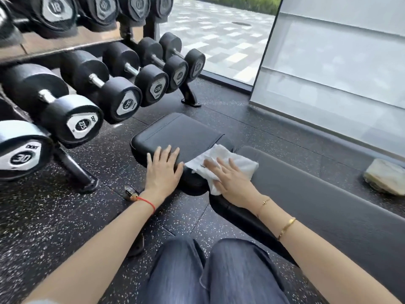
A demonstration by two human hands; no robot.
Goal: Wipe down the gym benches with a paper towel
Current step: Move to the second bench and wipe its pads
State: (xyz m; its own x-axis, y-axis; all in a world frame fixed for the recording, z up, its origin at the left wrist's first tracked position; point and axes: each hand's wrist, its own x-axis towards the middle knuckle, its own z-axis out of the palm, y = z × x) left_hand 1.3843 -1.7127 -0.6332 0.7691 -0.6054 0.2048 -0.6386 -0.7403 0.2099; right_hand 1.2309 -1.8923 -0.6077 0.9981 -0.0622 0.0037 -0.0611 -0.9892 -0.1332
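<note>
While the left hand [163, 170] rests flat on the worktop [175, 133], the right hand [230, 179], fingers straight, presses the paper towel [228, 156].

Bright window daylight, edges warped, blurred.

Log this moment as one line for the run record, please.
left hand: flat on seat pad | right hand: pressing paper towel at the pad gap | long pad: towel overlaps its end
</note>
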